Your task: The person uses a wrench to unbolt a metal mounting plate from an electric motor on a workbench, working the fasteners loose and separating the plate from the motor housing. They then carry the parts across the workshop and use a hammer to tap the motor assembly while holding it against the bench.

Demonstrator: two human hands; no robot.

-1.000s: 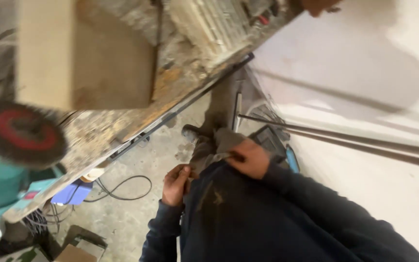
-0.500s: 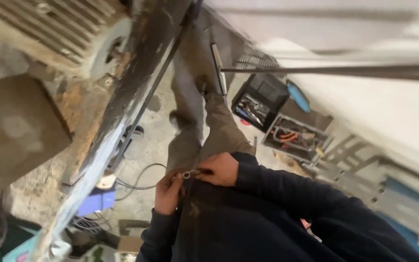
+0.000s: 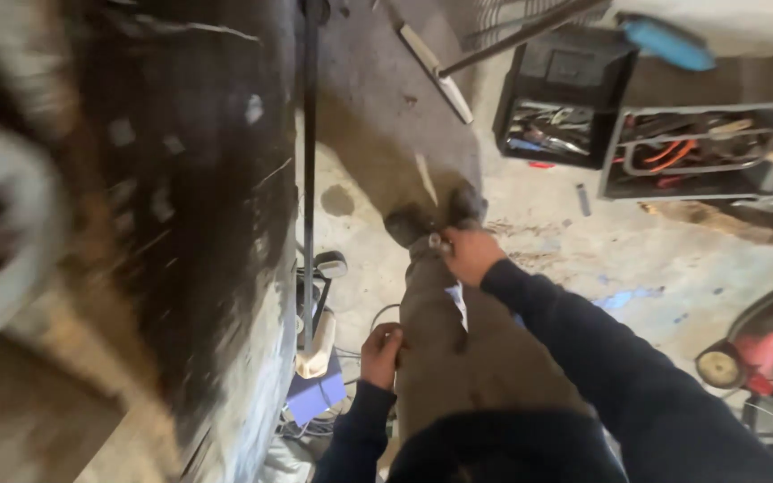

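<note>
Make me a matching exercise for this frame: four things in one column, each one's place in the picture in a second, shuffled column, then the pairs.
Things:
1. black open toolbox
2. red wheeled machine
3. left hand
4. right hand

Places:
A. far right edge, on the floor
B. stretched forward, near the dark shoes
C. top, right of centre
D. at the side of the brown trouser leg, close to the body

Pairs: 1-C, 2-A, 3-D, 4-B
</note>
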